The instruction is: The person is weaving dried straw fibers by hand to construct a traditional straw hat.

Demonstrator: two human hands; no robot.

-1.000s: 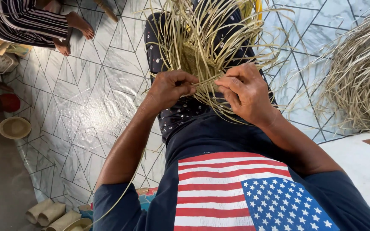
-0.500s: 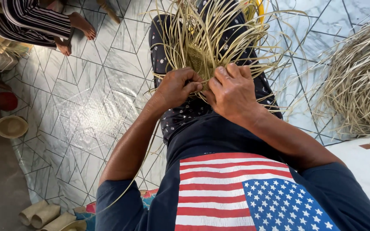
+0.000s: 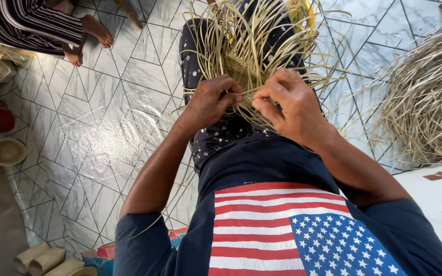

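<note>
Floor: pale tiled floor [image 3: 103,128] with a geometric line pattern, spread under the seated person.
Loose pile: a big heap of dry straw-coloured strips [image 3: 425,102] lies on the tiles to the right, well apart from the hands.
Woven piece: a half-made weave of flat cane strips [image 3: 246,56] rests on the person's lap, its small woven centre near the hands and its loose ends fanning up and outward.
Other person: a seated figure in striped clothing [image 3: 31,20] at the top left, bare feet on the tiles, not involved.
Small things: a round shallow bowl [image 3: 6,152] at the left edge; cardboard tubes [image 3: 47,258] at the bottom left.
Right hand: the right hand [image 3: 292,105] is curled, thumb and fingers pinched on a single strip [image 3: 249,91] at the weave's near edge.
Left hand: the left hand [image 3: 216,99] is closed almost to a fist, fingertips gripping the same strand from the other side.
Change: half a second ago the hands were pressed together low against the weave; now they sit slightly apart with the strip drawn taut between them, which I judge to be a strand being pulled snug.
</note>
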